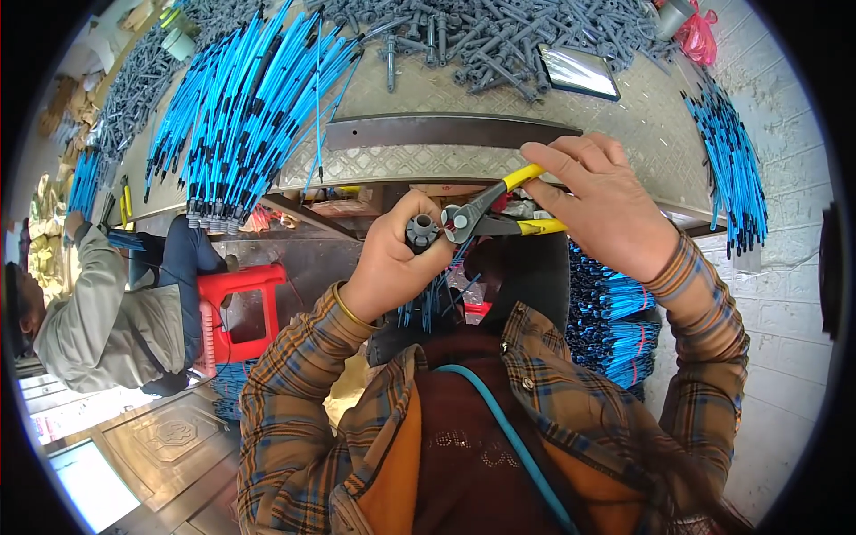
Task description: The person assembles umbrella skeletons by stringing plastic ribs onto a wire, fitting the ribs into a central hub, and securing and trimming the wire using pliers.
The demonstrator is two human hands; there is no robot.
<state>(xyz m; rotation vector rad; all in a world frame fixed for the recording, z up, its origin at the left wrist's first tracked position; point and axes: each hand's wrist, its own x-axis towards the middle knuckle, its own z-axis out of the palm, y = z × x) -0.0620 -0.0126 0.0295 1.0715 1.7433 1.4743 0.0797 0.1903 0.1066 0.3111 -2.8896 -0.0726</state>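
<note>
My left hand [388, 263] is closed around a grey round plastic fitting [421, 234], its open ribbed end facing up. Yellow-handled pliers [486, 209] are gripped in my right hand [606, 205], with the thumb and fingers about the two spread handles. Right beside the fitting is the rounded metal head of the pliers, close to my left fingertips. Thin reddish strands show between the head and the fitting; whether the jaws bite on them I cannot tell. Both hands are raised in front of the table's near edge.
A dark metal bar [428, 132] lies along the table [410, 165]. Behind it are a heap of grey plastic fittings [499, 40] and a phone [580, 71]. Blue cable bundles lie left [259, 107] and right [727, 165]. A co-worker [125, 308] sits at left near a red stool [239, 308].
</note>
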